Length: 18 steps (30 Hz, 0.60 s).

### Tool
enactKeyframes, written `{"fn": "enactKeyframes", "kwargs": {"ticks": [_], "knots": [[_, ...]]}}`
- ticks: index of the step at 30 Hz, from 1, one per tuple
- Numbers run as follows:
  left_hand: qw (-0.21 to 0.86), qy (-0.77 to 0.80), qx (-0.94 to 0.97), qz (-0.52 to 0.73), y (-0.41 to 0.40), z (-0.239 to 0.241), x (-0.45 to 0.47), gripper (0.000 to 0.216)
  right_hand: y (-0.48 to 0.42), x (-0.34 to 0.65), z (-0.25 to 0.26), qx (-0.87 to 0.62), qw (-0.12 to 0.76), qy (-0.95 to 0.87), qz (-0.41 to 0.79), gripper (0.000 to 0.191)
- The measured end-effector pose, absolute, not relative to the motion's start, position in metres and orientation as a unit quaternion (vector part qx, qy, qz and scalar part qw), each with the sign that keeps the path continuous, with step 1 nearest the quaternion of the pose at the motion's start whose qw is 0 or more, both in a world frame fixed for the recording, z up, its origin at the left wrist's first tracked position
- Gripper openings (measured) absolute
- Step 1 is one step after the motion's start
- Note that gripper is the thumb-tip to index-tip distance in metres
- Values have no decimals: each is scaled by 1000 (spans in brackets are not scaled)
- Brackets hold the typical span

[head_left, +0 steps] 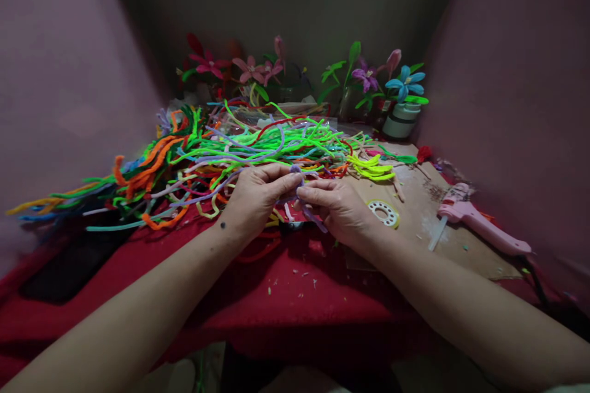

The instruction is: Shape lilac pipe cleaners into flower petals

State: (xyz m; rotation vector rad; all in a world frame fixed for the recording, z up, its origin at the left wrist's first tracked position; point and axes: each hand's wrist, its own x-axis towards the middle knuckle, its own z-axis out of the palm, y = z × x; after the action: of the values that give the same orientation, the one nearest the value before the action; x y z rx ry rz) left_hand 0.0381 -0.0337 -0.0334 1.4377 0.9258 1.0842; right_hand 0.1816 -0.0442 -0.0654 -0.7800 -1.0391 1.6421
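Head view: the left hand [265, 193] is pinched closed, thumb against forefinger, on a fuzzy purple chenille stem [315, 219]; the right hand [338, 206] faces it, its thumb and forefinger likewise closed on the same stem; the piece is held up between the fingertips, in front of a tangled heap of multicoloured chenille stems [295, 141], with a short bent part above the fingers and a loose tail slanting down below them; its exact form between the fingers is hidden from where I stand; the shaping looks to be under way rather than complete, judging by that free tail; at the back, a blue five-petalled fuzzy flower [405, 81], a purple fuzzy flower [366, 75] and pink fuzzy flowers [251, 69] appear finished, mounted among green leaves; most of the heap looks unworked; to the right, a bunch of bright yellow bent stems [371, 167], a flat white ring-shaped spool with a yellow edge [383, 214] and a pink plastic glue gun [483, 227] lie on a brown cardboard sheet [410, 187]; neither hand touches the glue gun.
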Motion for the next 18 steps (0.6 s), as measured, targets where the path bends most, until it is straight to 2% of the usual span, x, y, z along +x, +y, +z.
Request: {"fn": "enactKeyframes", "kwargs": {"ticks": [5,7,13,15,18], "knots": [[530,400,618,422,-32,-34,36,14,-49,180,-61,-385,513,-470,606,21],[488,404,655,412,-32,-34,35,14,-51,179,-59,-406,511,-469,595,23],[131,331,807,471,-39,-39,35,14,-48,180,-62,-394,488,-447,637,25],[121,326,818,458,-39,-40,35,14,-48,181,-63,-397,484,-445,640,25],[181,356,802,443,-38,-41,35,15,-48,181,-62,-414,481,-451,628,24]]}}
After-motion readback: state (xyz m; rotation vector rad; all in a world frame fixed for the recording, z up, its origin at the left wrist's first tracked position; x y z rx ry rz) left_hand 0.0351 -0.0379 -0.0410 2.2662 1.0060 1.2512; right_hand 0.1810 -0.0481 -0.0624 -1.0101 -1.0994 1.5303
